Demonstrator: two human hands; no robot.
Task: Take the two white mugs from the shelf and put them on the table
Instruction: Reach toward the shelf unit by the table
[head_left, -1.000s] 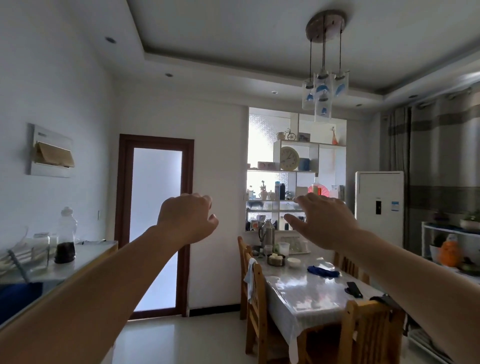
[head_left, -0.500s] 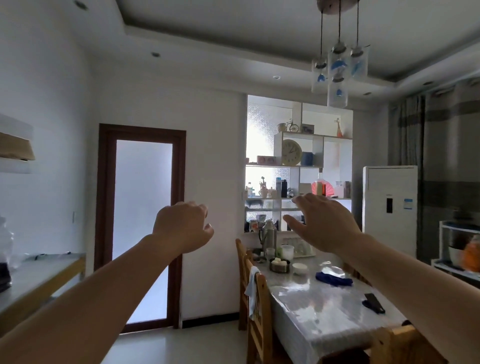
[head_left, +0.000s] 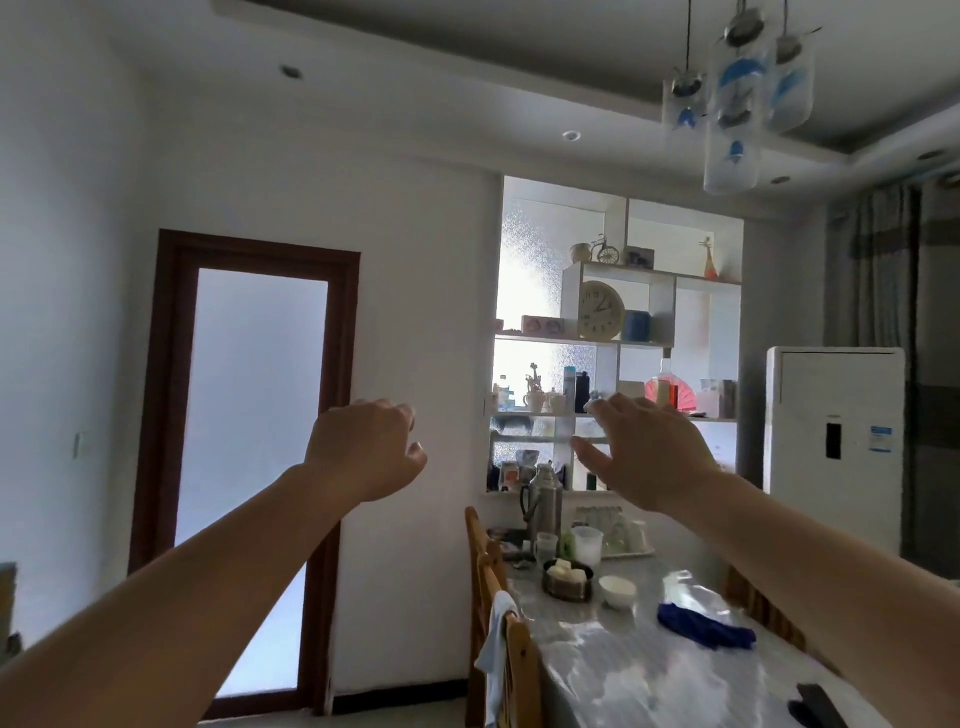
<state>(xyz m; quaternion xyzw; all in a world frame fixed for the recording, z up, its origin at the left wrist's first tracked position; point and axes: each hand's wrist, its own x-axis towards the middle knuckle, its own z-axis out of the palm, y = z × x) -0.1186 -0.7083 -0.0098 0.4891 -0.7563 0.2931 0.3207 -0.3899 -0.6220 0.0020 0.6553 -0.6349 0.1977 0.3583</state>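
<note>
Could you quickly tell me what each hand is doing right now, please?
Left hand: loosely curled, holding nothing.
Right hand: open, fingers spread, holding nothing.

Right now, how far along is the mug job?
Nothing looks done yet: two small white ceramic mugs sit on the white wall shelf. In hand: nothing; the left hand and right hand are raised, empty. Left: reach the shelf, take both, and set them on the glossy dining table.
</note>
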